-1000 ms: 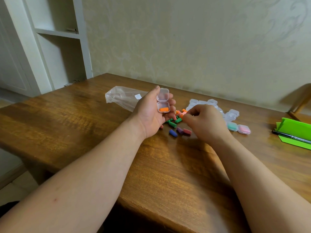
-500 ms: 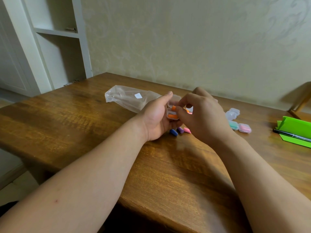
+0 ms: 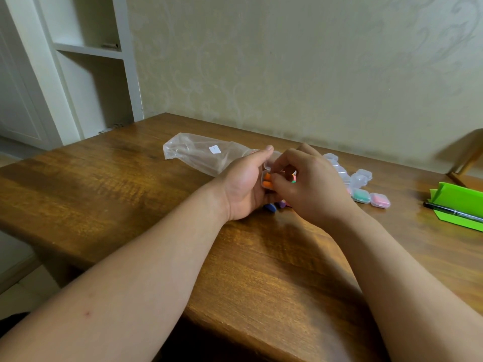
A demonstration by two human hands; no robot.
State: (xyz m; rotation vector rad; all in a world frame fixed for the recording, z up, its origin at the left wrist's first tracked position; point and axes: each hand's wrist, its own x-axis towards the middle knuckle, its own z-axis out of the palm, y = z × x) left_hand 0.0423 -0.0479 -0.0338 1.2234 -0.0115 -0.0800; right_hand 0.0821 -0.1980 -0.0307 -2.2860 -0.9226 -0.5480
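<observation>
My left hand (image 3: 243,184) cradles a small clear hinged box (image 3: 267,176) with its lid up; orange earplugs (image 3: 267,180) lie inside it. My right hand (image 3: 311,184) is right against the box, its fingertips curled over the open compartment and touching the orange pieces. Whether it still pinches one I cannot tell. A few loose coloured earplugs (image 3: 271,207), blue and purple, peek out on the table under my hands; the rest of the pile is hidden.
A crumpled clear plastic bag (image 3: 203,155) lies behind my left hand. Several small clear boxes (image 3: 362,177), one with green (image 3: 361,196) and one with pink (image 3: 380,200) contents, sit to the right. A green folder with a black pen (image 3: 454,212) lies at the far right. The wooden table (image 3: 130,194) ends close to me.
My right hand picked an orange earplug from the pile, carried it up to the box in my left hand and now sits lower over the open compartment.
</observation>
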